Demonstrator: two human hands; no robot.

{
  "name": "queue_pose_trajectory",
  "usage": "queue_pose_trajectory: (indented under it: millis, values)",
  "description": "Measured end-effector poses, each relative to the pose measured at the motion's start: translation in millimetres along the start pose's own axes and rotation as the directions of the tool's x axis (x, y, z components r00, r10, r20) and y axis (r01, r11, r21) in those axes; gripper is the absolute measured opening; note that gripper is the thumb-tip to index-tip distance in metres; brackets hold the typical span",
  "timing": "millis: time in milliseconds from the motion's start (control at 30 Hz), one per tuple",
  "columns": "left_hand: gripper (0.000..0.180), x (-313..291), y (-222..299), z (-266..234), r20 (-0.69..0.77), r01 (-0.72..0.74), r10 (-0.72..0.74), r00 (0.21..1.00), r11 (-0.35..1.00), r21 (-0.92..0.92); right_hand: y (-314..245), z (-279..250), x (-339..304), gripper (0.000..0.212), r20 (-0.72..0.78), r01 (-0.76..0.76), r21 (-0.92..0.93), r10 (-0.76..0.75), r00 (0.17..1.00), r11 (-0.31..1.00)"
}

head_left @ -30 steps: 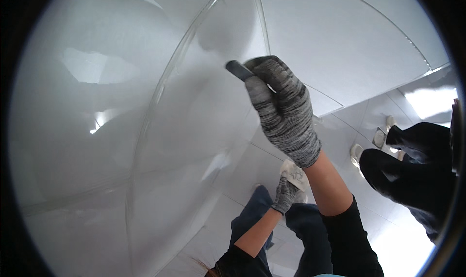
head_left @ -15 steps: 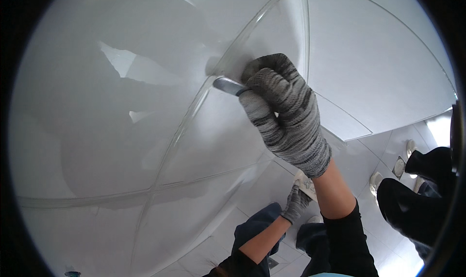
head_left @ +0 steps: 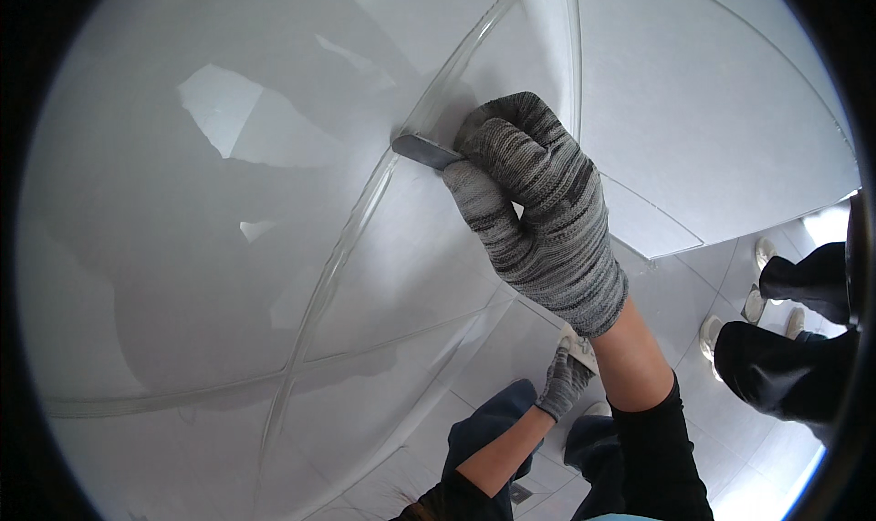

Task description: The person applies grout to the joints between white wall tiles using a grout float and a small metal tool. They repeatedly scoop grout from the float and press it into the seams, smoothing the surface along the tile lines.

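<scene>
My right hand (head_left: pixel 552 215), in a grey knit glove, is closed around a narrow flat metal scraper (head_left: pixel 424 151) with a rounded end. The blade's tip rests on a seam (head_left: pixel 351 229) where glossy pale tiles (head_left: pixel 228 293) meet. A shiny, clear-looking bead runs along that seam above and below the tip. Lower down, well away from the tiles' seam, my left hand (head_left: pixel 564 384), gloved alike, grips a small off-white flat piece with dark marks (head_left: pixel 580 349). My right wrist partly hides that piece, so its kind cannot be told.
The tiled surface ends in a corner (head_left: pixel 650 255) above a grey tiled floor (head_left: pixel 666 288). At the right stand people in dark trousers (head_left: pixel 776 366) and light shoes (head_left: pixel 710 338). My own legs (head_left: pixel 593 453) show below my hands. Bright reflections (head_left: pixel 219 106) lie on the tiles.
The scraper's tip has shifted slightly up and left along the seam, and its blade is turned so it looks darker. My left hand sits slightly farther right, still holding the off-white piece.
</scene>
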State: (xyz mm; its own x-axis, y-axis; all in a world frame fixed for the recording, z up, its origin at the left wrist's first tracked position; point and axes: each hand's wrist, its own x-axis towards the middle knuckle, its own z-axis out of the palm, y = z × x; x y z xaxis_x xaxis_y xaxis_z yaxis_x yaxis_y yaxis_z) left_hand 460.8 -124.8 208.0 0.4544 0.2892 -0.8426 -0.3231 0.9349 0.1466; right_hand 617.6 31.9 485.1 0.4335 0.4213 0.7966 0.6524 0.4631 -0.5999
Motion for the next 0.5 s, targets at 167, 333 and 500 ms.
queue_pose_trajectory:
  millis: [167, 333, 500]
  values:
    - [0.021, 10, -3, -18, 0.174, 0.062, -0.043, 0.984, 0.992, -0.107, -1, 1, 0, 0.019, -0.030, 0.006, 0.006, -0.006, 1.000, 1.000]
    - [0.020, 17, -6, -26, 0.074, 0.097, -0.088, 0.993, 0.987, -0.130, -7, -2, 1, 0.014, 0.010, -0.012, -0.001, 0.012, 1.000, 1.000]
    - [0.025, 3, 1, 1, -0.016, 0.077, -0.080, 0.997, 0.989, -0.124, -8, -7, 3, 0.014, 0.052, -0.081, -0.013, 0.081, 0.995, 0.997]
